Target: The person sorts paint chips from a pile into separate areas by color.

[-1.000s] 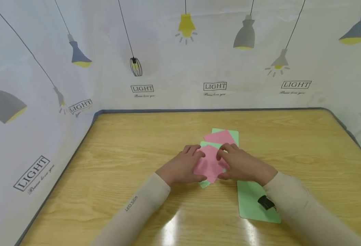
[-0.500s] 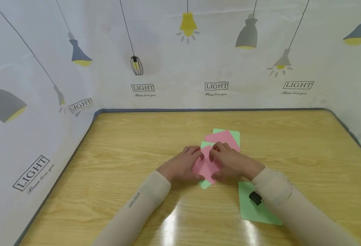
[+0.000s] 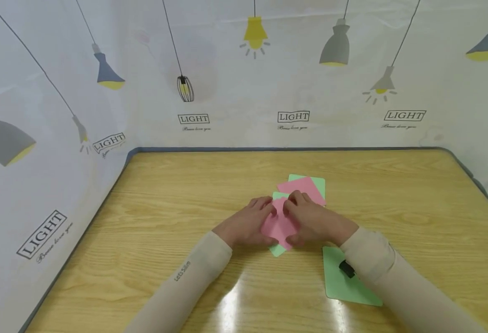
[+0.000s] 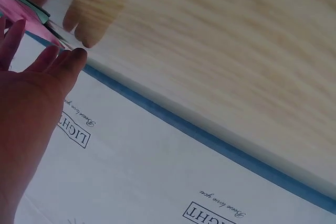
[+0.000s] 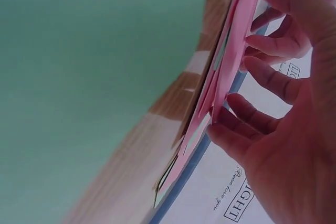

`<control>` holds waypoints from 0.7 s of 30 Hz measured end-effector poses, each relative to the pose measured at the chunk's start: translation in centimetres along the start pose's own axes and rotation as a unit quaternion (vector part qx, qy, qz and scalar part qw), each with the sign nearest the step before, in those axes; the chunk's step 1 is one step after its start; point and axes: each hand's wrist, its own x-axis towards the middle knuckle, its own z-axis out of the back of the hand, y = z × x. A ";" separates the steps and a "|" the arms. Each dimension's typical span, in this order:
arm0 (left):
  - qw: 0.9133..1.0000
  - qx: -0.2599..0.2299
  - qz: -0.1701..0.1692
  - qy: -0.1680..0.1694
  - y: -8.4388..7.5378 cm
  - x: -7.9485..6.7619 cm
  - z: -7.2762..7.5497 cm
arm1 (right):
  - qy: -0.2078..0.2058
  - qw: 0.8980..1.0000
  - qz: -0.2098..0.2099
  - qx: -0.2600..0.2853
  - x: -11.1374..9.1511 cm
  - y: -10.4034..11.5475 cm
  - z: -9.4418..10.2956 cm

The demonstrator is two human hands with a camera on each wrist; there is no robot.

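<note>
A pink square sheet [image 3: 279, 225] lies turned over a green sheet [image 3: 278, 250] near the middle of the table. My left hand [image 3: 250, 225] holds its left side, thumb at the near edge and fingers bent at the far one. On the right side my right hand [image 3: 316, 223] grips it the same way, covering that corner. The right wrist view shows the fingertips of the right hand [image 5: 278, 108] against the pink sheet [image 5: 239, 40], which bows up slightly over the layers below. In the left wrist view, the left hand [image 4: 42, 87] reaches the stack's edge.
Just behind, another pink sheet [image 3: 304, 187] overlaps a green sheet [image 3: 320, 184]. A green sheet with rounded corners [image 3: 344, 289] lies under the right forearm, below a small black device [image 3: 347, 269] at the wrist. A lamp-printed white curtain [image 3: 235, 92] surrounds the wooden table [image 3: 177, 185].
My right hand has moved left, closer to the left hand, and covers more of the pink sheet's right side. The left hand has barely moved. In the last half second almost nothing differs.
</note>
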 end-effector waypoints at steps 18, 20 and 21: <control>0.999 0.031 -0.018 -0.013 -0.3 0.1 -0.3 | -0.003 0.998 0.030 -0.054 -0.4 0.3 -0.2; 0.999 0.034 -0.017 -0.013 -0.4 0.1 -0.3 | -0.004 0.998 0.033 -0.057 -0.4 0.3 -0.2; 0.999 0.036 -0.017 -0.013 -0.4 0.0 -0.3 | -0.005 0.998 0.035 -0.059 -0.4 0.3 -0.2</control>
